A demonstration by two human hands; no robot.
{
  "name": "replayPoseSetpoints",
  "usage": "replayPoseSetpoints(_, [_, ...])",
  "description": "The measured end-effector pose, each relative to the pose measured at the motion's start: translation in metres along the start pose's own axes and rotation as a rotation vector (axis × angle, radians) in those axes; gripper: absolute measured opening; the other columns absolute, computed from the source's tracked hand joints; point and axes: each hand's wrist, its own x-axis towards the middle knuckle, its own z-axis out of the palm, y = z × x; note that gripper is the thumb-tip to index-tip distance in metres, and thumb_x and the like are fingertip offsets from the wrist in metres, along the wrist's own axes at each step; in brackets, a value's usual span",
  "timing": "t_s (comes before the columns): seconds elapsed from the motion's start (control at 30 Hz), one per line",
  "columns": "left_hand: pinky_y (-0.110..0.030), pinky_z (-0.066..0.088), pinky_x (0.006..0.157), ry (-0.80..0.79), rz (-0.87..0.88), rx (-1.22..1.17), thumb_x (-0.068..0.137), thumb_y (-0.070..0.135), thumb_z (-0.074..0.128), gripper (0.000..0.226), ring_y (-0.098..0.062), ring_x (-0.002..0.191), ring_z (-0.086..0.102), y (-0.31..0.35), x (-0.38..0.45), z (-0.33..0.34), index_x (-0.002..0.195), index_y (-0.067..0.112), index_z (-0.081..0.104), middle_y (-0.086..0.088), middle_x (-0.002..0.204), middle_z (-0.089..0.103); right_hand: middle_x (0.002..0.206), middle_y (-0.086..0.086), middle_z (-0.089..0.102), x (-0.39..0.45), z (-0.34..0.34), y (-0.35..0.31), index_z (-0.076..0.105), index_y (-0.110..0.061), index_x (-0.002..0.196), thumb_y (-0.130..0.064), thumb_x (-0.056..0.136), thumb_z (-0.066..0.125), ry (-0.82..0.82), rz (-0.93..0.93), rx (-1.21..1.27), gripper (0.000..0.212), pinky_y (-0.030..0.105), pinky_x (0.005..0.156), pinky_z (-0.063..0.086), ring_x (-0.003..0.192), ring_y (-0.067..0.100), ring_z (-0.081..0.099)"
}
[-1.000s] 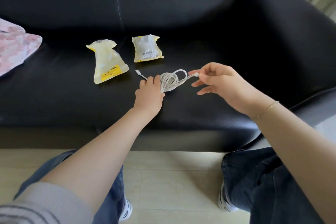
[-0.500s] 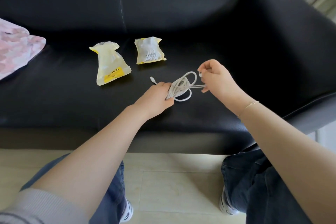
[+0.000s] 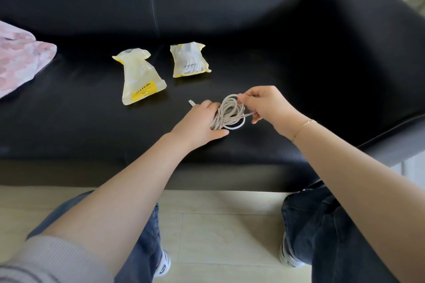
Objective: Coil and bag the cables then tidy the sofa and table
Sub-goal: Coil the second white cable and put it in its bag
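Note:
A white cable [image 3: 230, 113] is wound into a loose coil just above the black sofa seat [image 3: 299, 89]. My left hand [image 3: 199, 123] grips the coil's left side, and one plug end [image 3: 191, 102] sticks out past its fingers. My right hand [image 3: 264, 104] pinches a strand at the coil's right side. Two yellow-edged plastic bags lie behind on the seat. The left bag [image 3: 139, 78] is long with a yellow label. The right bag [image 3: 189, 60] is shorter and holds a white cable.
A pink patterned cloth [image 3: 20, 60] lies on the seat at the far left. The sofa's right armrest [image 3: 377, 37] rises beside my right arm. My knees and shoes are over a pale tiled floor [image 3: 220, 232] in front of the sofa.
My right hand has brought the loose end in from the right and wound it onto the coil. The coil is now thicker, and both hands sit closer together.

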Motion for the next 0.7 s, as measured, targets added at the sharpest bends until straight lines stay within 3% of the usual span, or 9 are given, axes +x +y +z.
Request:
replayPoseSetpoints(0.13, [-0.04, 0.048, 0.092, 0.073, 0.001, 0.006, 0.087, 0.042, 0.059, 0.038, -0.022, 0.105, 0.053, 0.006, 0.0, 0.008, 0.116, 0.018, 0.058, -0.002, 0.11, 0.058, 0.071, 0.003, 0.062, 0.001, 0.011, -0.002, 0.067, -0.012, 0.087, -0.022, 0.098, 0.055, 0.087, 0.037, 0.097, 0.019, 0.027, 0.062, 0.056, 0.06, 0.014, 0.058])
replayPoseSetpoints(0.27, [-0.044, 0.051, 0.088, 0.042, -0.041, 0.046, 0.074, 0.067, 0.036, 0.062, -0.02, 0.107, 0.052, 0.007, 0.002, 0.011, 0.114, 0.024, 0.054, 0.004, 0.11, 0.057, 0.068, 0.005, 0.061, 0.003, 0.012, -0.003, 0.064, -0.012, 0.082, -0.007, 0.096, 0.05, 0.072, 0.145, 0.046, 0.021, 0.025, 0.058, 0.056, 0.056, 0.015, 0.058])
replayPoseSetpoints(0.33, [-0.045, 0.05, 0.091, 0.001, -0.042, 0.051, 0.077, 0.066, 0.04, 0.062, -0.021, 0.11, 0.05, 0.004, 0.004, 0.01, 0.12, 0.022, 0.052, 0.002, 0.116, 0.055, 0.065, 0.007, 0.062, 0.003, 0.006, -0.004, 0.063, -0.013, 0.078, -0.002, 0.095, 0.046, -0.003, 0.188, 0.011, 0.026, 0.025, 0.057, 0.056, 0.055, 0.018, 0.059])
replayPoseSetpoints(0.43, [-0.044, 0.046, 0.097, -0.044, -0.007, 0.052, 0.091, 0.046, 0.058, 0.051, -0.024, 0.115, 0.046, 0.001, 0.003, 0.007, 0.132, 0.019, 0.047, -0.002, 0.125, 0.05, 0.066, 0.007, 0.065, -0.001, -0.001, -0.003, 0.062, -0.011, 0.082, -0.006, 0.097, 0.05, -0.088, 0.183, 0.023, 0.02, 0.025, 0.061, 0.058, 0.056, 0.019, 0.062])
replayPoseSetpoints(0.53, [-0.046, 0.045, 0.098, -0.007, 0.03, 0.053, 0.094, 0.039, 0.059, 0.062, -0.025, 0.122, 0.043, 0.002, -0.002, 0.007, 0.148, 0.02, 0.034, -0.003, 0.132, 0.049, 0.068, 0.005, 0.068, -0.006, -0.005, 0.0, 0.06, -0.011, 0.086, -0.015, 0.096, 0.058, -0.123, 0.091, 0.019, 0.01, 0.023, 0.056, 0.058, 0.056, 0.015, 0.065])
replayPoseSetpoints(0.6, [-0.047, 0.049, 0.091, 0.048, 0.051, 0.081, 0.095, 0.042, 0.057, 0.07, -0.027, 0.12, 0.046, 0.005, -0.005, 0.009, 0.153, 0.025, 0.022, -0.003, 0.132, 0.052, 0.065, 0.004, 0.068, -0.007, -0.006, 0.002, 0.058, -0.012, 0.09, -0.018, 0.095, 0.061, -0.091, 0.017, -0.088, 0.008, 0.02, 0.047, 0.052, 0.049, 0.011, 0.061])
replayPoseSetpoints(0.7, [-0.045, 0.052, 0.079, 0.093, 0.056, 0.138, 0.096, 0.047, 0.051, 0.063, -0.027, 0.112, 0.049, 0.005, -0.005, 0.011, 0.151, 0.033, 0.025, -0.002, 0.123, 0.057, 0.061, 0.001, 0.064, -0.006, -0.013, 0.001, 0.061, -0.014, 0.095, -0.02, 0.096, 0.059, 0.056, -0.052, -0.063, 0.007, 0.015, 0.038, 0.039, 0.04, 0.005, 0.05])
